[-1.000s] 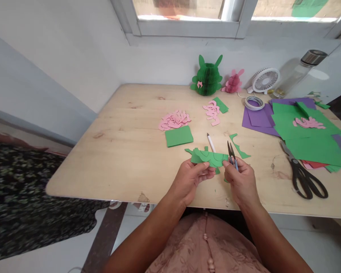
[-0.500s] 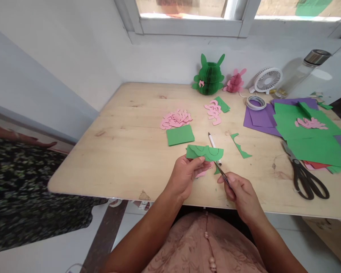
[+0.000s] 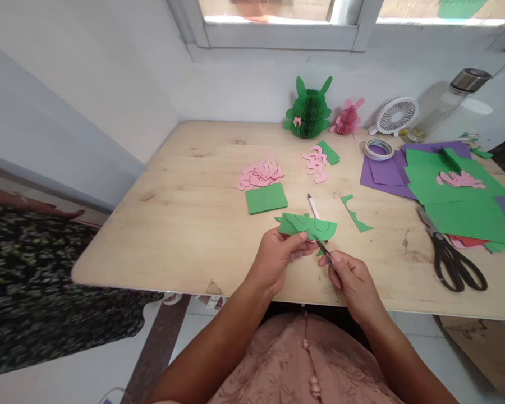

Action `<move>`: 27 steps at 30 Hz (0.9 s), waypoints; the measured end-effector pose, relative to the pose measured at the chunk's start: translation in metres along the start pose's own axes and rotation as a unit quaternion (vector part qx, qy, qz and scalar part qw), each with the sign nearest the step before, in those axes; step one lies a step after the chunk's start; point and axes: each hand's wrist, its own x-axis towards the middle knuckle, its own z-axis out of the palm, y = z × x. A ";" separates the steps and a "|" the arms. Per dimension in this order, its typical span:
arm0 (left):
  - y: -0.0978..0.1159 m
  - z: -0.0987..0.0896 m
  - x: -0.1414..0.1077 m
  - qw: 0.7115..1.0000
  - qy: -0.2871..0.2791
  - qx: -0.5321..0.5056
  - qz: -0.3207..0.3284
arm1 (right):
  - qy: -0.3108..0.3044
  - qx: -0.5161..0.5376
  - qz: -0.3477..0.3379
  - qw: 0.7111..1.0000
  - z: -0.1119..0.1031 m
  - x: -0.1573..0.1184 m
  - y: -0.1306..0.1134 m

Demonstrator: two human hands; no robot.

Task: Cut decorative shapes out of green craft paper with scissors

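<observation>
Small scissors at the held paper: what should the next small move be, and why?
Probably a short snip with the small scissors, following a curved line on the held paper. The right hand has the scissors' tips at the paper's lower edge, while the left hand grips the paper.

The paper strip (image 3: 307, 223) looks matt, the wooden table (image 3: 172, 213) smooth, the metal bottle cap (image 3: 471, 81) glossy.

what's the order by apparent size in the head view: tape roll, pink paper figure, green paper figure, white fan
1. Green paper figure
2. White fan
3. Pink paper figure
4. Tape roll
</observation>
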 end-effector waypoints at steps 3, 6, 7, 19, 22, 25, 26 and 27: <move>0.000 0.003 0.000 1.000 0.004 0.004 0.002 | 0.002 0.003 -0.004 1.000 0.001 0.001 -0.001; -0.001 0.005 0.000 1.000 0.009 0.009 0.009 | 0.004 -0.001 -0.009 1.000 0.002 0.001 -0.002; -0.001 0.005 0.000 1.000 0.010 0.010 0.010 | 0.006 -0.003 -0.009 1.000 0.002 0.001 -0.002; -0.002 0.005 0.003 1.000 0.016 0.013 0.012 | 0.013 -0.005 -0.018 1.000 0.004 0.003 -0.001; -0.003 0.006 0.003 1.000 0.014 0.017 0.013 | 0.019 -0.004 -0.020 1.000 0.005 0.003 0.000; -0.003 0.007 0.003 1.000 0.014 0.020 0.017 | 0.022 -0.005 -0.021 1.000 0.005 0.003 -0.001; -0.003 0.008 0.002 1.000 0.013 0.021 0.018 | 0.024 -0.006 -0.023 0.999 0.006 0.003 -0.001; -0.003 0.008 0.002 1.000 0.012 0.022 0.019 | 0.026 -0.006 -0.023 0.999 0.006 0.003 -0.002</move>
